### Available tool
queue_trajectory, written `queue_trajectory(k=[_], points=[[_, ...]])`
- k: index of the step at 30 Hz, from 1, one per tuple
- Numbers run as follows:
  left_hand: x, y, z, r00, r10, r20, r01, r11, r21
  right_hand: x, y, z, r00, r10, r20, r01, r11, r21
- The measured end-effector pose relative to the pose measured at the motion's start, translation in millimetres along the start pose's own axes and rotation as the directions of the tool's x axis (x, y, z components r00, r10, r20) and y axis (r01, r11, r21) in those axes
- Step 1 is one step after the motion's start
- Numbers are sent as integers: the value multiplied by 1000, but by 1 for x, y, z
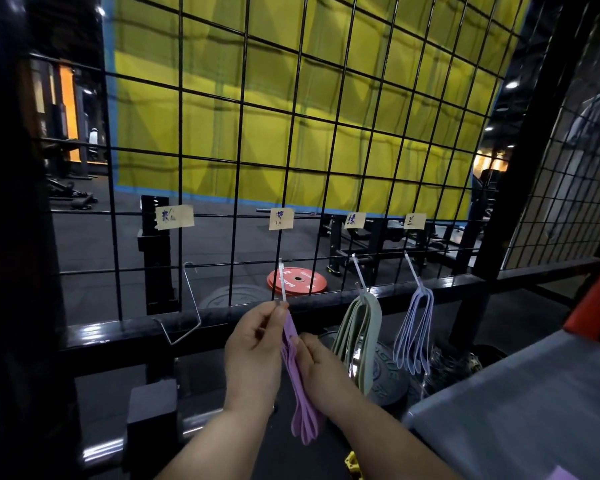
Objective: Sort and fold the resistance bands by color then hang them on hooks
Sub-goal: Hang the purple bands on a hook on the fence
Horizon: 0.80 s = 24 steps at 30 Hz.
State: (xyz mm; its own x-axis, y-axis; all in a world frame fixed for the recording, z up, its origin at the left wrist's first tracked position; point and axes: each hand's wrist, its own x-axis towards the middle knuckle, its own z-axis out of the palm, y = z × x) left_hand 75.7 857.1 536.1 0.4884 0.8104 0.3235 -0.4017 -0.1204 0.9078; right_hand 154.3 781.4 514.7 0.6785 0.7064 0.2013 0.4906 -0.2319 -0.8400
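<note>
From my feed it's just a bare left hand and right hand on bare forearms. Might be a thin dark band at the left wrist, too blurry to call.

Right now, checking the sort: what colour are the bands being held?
The bands are light purple; head view.

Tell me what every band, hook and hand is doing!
purple bands: folded, held up at second hook
green bands: hanging on third hook
pale blue bands: hanging on fourth hook
first hook: bare
left hand: pinches second hook's tip
right hand: grips purple bands
</note>
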Motion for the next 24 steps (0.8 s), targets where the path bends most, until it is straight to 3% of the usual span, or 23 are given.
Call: queue_trajectory(k=[3, 6, 12, 24], points=[[-5, -3, -1, 999, 37, -13, -36, 996, 79, -1, 3, 4, 999, 9, -32, -7, 998, 64], [-9, -15, -3, 998, 54, 10, -55, 960, 276, -4, 7, 6, 999, 14, -31, -9, 987, 161], [-13, -29, -6, 975, 78, 207, -160, 896, 413, -9, 20, 2, 1000, -8, -27, 9, 998, 63], [-34, -49, -6, 935, -85, 345, -172, 742, 648, -15, 53, -4, 1000, 4, 1, -4, 996, 91]])
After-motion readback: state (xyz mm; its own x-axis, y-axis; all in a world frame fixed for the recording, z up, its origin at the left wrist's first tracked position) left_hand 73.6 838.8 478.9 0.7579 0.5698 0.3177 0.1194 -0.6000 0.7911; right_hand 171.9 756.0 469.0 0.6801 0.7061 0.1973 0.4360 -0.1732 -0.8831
